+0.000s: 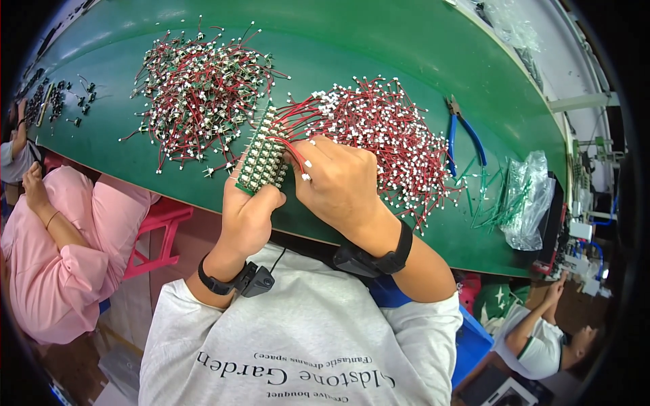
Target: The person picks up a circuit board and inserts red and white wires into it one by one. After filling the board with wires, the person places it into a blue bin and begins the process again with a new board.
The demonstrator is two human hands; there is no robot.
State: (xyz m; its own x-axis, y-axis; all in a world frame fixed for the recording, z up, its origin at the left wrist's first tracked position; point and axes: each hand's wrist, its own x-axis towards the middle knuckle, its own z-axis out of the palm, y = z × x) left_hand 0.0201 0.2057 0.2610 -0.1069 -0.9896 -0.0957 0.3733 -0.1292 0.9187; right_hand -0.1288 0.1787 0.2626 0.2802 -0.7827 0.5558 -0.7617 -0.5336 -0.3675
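Note:
My left hand (pixel 247 215) grips a green circuit board panel (pixel 263 161) by its lower end, thumb on the near side. Rows of small white connectors cover the panel, and red wire leads run off its upper right side. Fingers closed, my right hand (pixel 335 176) is at the panel's right edge, pinching a red wire lead (pixel 292 150) with white plugs on its end. Whether that lead is plugged into the panel is hidden by my fingers. Just beyond my right hand lies a large heap of red wire leads (pixel 379 115) with white plugs.
Another heap of wired small boards (pixel 203 88) lies on the green table (pixel 305 40), left of the panel. Blue-handled cutters (pixel 464 132), green strips (pixel 484 199) and a clear plastic bag (pixel 527 203) are at the right. Two people sit nearby, one beside a pink stool (pixel 159 227).

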